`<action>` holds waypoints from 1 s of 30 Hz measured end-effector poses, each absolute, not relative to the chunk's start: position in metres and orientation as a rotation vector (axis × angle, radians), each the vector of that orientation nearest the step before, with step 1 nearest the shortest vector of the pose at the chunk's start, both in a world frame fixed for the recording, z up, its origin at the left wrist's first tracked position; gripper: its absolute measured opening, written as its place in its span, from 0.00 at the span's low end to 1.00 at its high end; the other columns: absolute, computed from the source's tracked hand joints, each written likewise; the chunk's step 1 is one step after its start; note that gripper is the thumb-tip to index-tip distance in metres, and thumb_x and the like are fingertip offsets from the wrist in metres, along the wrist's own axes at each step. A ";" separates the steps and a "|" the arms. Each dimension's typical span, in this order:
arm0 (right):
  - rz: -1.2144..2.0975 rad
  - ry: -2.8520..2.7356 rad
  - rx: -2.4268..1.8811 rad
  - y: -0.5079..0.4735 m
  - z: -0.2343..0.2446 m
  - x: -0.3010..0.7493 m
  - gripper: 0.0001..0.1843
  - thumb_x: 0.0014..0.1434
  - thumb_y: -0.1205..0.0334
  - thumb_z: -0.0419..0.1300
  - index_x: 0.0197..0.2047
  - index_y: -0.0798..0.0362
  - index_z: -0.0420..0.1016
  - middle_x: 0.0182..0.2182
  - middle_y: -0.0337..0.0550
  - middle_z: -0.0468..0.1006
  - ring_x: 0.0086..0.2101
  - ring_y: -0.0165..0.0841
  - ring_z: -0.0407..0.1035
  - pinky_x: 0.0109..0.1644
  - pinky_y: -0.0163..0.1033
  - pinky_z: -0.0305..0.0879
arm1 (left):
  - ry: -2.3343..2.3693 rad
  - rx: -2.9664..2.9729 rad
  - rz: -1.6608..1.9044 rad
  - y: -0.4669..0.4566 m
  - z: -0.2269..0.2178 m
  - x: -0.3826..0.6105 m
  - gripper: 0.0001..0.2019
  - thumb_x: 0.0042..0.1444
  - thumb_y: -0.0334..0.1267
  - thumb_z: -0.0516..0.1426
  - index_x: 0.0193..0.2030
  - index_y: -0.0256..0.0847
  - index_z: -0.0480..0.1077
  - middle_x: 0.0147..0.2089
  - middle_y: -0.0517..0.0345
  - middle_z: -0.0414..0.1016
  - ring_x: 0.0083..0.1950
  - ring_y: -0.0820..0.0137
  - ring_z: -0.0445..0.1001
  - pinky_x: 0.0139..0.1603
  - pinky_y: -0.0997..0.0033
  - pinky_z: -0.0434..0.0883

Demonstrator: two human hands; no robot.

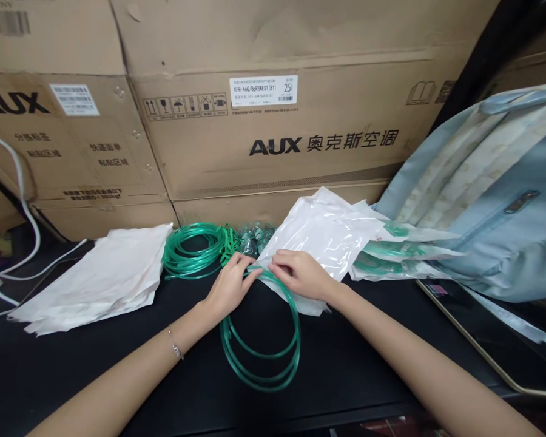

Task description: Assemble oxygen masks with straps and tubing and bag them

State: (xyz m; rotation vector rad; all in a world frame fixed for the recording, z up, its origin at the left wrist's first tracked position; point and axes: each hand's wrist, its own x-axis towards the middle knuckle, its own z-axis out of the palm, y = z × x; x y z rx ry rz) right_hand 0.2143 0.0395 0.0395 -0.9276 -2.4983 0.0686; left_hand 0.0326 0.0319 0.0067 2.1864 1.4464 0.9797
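There are one left hand (230,282), one right hand (303,273), one held loop of green tubing (297,331), one backpack (491,212) and, overlap allowing, perhaps three filled pouches (404,250).

Black bench (327,370) before cardboard boxes (200,155)
The space behind is filled by these printed boxes; at the right, a pale blue bag (500,255) is seen.
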 end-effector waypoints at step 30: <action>0.684 -1.769 -1.656 -0.040 0.004 0.230 0.24 0.48 0.54 0.58 0.48 0.55 0.65 0.44 0.53 0.71 0.46 0.45 0.65 0.48 0.47 0.63 | 1.790 1.783 1.060 0.025 0.000 0.033 0.22 0.45 0.53 0.55 0.15 0.40 0.53 0.16 0.67 0.49 0.22 0.76 0.52 0.21 0.77 0.49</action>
